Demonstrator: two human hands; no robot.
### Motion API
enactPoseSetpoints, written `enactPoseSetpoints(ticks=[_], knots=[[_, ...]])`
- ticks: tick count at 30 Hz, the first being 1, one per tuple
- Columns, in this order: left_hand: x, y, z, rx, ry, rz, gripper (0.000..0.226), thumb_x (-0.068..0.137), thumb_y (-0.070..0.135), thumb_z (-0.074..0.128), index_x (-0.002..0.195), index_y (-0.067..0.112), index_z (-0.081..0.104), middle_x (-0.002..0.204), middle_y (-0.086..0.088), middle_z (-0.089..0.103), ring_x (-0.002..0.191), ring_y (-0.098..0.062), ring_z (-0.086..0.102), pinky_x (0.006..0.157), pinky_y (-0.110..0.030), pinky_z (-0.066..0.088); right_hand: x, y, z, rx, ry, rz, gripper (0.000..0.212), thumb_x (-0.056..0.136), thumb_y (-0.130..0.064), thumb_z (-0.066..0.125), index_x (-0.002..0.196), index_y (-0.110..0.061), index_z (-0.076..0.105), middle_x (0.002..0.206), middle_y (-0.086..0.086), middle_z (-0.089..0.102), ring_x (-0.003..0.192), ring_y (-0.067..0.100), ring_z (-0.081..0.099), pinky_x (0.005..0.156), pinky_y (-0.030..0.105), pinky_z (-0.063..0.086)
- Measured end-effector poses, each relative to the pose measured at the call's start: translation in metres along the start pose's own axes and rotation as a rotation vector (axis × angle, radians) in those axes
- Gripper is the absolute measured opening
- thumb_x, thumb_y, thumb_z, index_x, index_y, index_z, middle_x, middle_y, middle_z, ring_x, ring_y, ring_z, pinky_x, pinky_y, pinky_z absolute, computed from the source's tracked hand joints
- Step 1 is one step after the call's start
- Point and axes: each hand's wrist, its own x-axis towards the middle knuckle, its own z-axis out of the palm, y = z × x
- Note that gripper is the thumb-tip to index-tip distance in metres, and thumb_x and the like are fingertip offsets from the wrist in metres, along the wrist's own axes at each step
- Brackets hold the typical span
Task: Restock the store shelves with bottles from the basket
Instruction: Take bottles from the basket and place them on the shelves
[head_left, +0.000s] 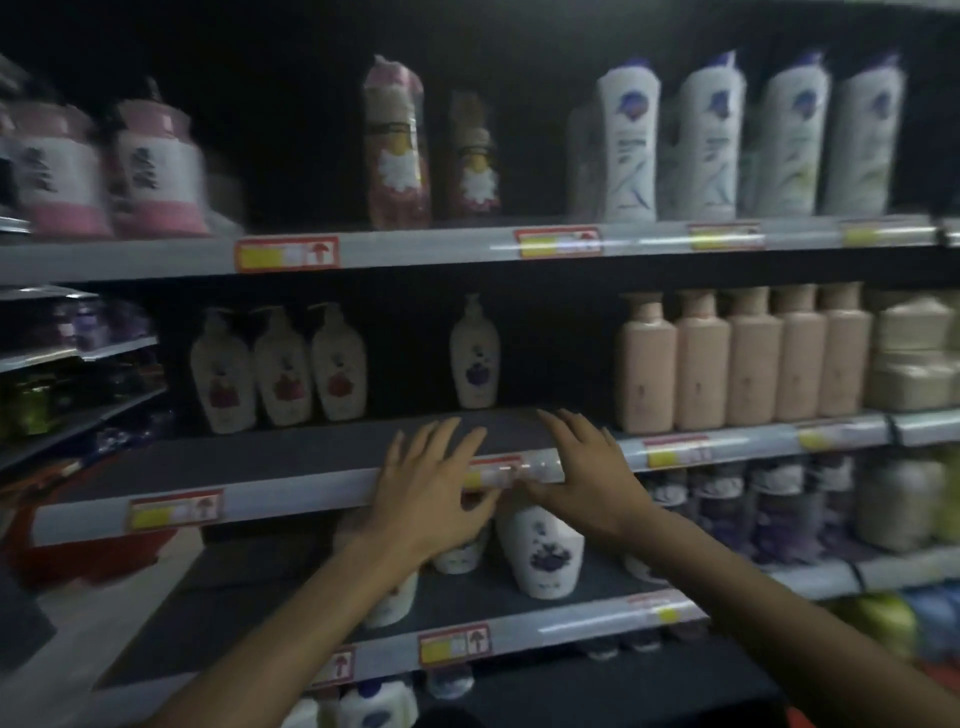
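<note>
Both hands are up at the front edge of the middle shelf (291, 457), and neither one is holding a bottle. The left hand (434, 491) has its fingers spread wide and loose, palm toward the shelf lip. The right hand (584, 475) is flat and open too, fingers stretched out over the shelf edge, right beside the left one. Between them sits a red and yellow price tag (493, 473) on the shelf rail, and the fingertips of both hands look like they touch or nearly touch it, hard to say because of the blur.

On that middle shelf, left of the hands, there are three cream pump bottles with red flowers (280, 366) standing in a row. Straight behind the hands is a single pump bottle with a purple flower (475, 353), upright and on its own. To the right of the hands is a tight row of peach bottles (743, 358).

Just below the hands, on the next shelf down, stands a white bottle with a purple flower (543, 551), partly hidden by the wrists. Above the middle shelf there's a row of tall white bottles (748, 140) over to the right and pink jars (104, 166) on the left. The basket isn't in the shot.
</note>
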Motion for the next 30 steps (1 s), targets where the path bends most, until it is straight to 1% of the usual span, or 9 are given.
enactPoseSetpoints(ticks=[6, 10, 13, 16, 19, 22, 26, 28, 30], knots=[[0.020, 0.094, 0.047, -0.267, 0.124, 0.158, 0.069, 0.084, 0.062, 0.049, 0.145, 0.030, 0.051, 0.148, 0.001, 0.050, 0.131, -0.026, 0.052, 0.110, -0.047, 0.042, -0.066, 0.080, -0.023, -0.110, 0.098, 0.202, 0.107, 0.071, -0.080, 0.040, 0.158, -0.018, 0.034, 0.160, 0.013, 0.037, 0.148, 0.035, 0.035, 0.118, 0.053, 0.031], [0.009, 0.162, 0.090, -0.421, 0.167, 0.291, 0.063, 0.087, 0.055, 0.052, 0.143, 0.025, 0.054, 0.142, 0.001, 0.054, 0.126, -0.025, 0.055, 0.106, -0.041, 0.047, -0.131, 0.141, -0.033, -0.170, 0.122, 0.370, 0.105, 0.068, -0.072, 0.044, 0.156, -0.014, 0.040, 0.152, 0.018, 0.046, 0.138, 0.040, 0.047, 0.112, 0.052, 0.041], [-0.006, 0.211, 0.131, -0.484, 0.083, 0.375, 0.063, 0.088, 0.054, 0.053, 0.144, 0.025, 0.053, 0.140, 0.001, 0.054, 0.124, -0.025, 0.056, 0.104, -0.040, 0.047, -0.187, 0.194, -0.034, -0.157, 0.081, 0.536, 0.102, 0.069, -0.067, 0.049, 0.154, -0.010, 0.043, 0.148, 0.021, 0.049, 0.135, 0.041, 0.050, 0.108, 0.051, 0.045], [-0.020, 0.257, 0.176, -0.531, -0.043, 0.431, 0.063, 0.088, 0.056, 0.052, 0.144, 0.026, 0.052, 0.138, 0.002, 0.053, 0.122, -0.025, 0.056, 0.102, -0.041, 0.047, -0.243, 0.252, -0.028, -0.103, 0.013, 0.770, 0.084, 0.078, -0.048, 0.072, 0.147, -0.007, 0.049, 0.138, 0.026, 0.055, 0.128, 0.044, 0.055, 0.103, 0.050, 0.047], [-0.033, 0.302, 0.217, -0.542, -0.146, 0.493, 0.063, 0.087, 0.058, 0.052, 0.143, 0.030, 0.052, 0.139, 0.004, 0.053, 0.121, -0.023, 0.058, 0.101, -0.041, 0.048, -0.294, 0.301, -0.023, -0.061, -0.067, 0.964, 0.068, 0.086, -0.037, 0.072, 0.143, -0.006, 0.052, 0.140, 0.025, 0.057, 0.133, 0.040, 0.052, 0.106, 0.042, 0.044], [-0.044, 0.346, 0.255, -0.503, -0.249, 0.545, 0.066, 0.084, 0.060, 0.053, 0.143, 0.032, 0.052, 0.140, 0.004, 0.054, 0.124, -0.022, 0.057, 0.106, -0.040, 0.044, -0.337, 0.334, -0.012, -0.087, -0.250, 1.066, 0.066, 0.093, -0.028, 0.069, 0.148, 0.000, 0.046, 0.147, 0.027, 0.051, 0.138, 0.040, 0.047, 0.105, 0.040, 0.043], [-0.054, 0.399, 0.295, -0.428, -0.369, 0.629, 0.079, 0.079, 0.077, 0.043, 0.146, 0.036, 0.046, 0.135, 0.006, 0.057, 0.123, -0.022, 0.057, 0.104, -0.041, 0.044, -0.378, 0.359, 0.012, -0.077, -0.414, 1.065, 0.060, 0.088, -0.042, 0.067, 0.138, -0.011, 0.055, 0.133, 0.020, 0.059, 0.120, 0.040, 0.059, 0.095, 0.041, 0.051], [-0.058, 0.425, 0.310, -0.429, -0.435, 0.660, 0.084, 0.079, 0.083, 0.038, 0.149, 0.037, 0.042, 0.138, 0.007, 0.056, 0.127, -0.021, 0.055, 0.104, -0.041, 0.043, -0.399, 0.369, 0.028, -0.112, -0.471, 1.023, 0.068, 0.082, -0.063, 0.060, 0.135, -0.021, 0.054, 0.132, 0.013, 0.060, 0.119, 0.038, 0.060, 0.096, 0.044, 0.053], [-0.060, 0.450, 0.325, -0.437, -0.487, 0.703, 0.085, 0.080, 0.084, 0.040, 0.150, 0.036, 0.040, 0.146, 0.008, 0.052, 0.133, -0.020, 0.052, 0.107, -0.041, 0.042, -0.414, 0.375, 0.036, -0.204, -0.510, 0.974, 0.065, 0.081, -0.067, 0.058, 0.131, -0.026, 0.052, 0.137, 0.008, 0.057, 0.123, 0.037, 0.059, 0.097, 0.045, 0.052]])
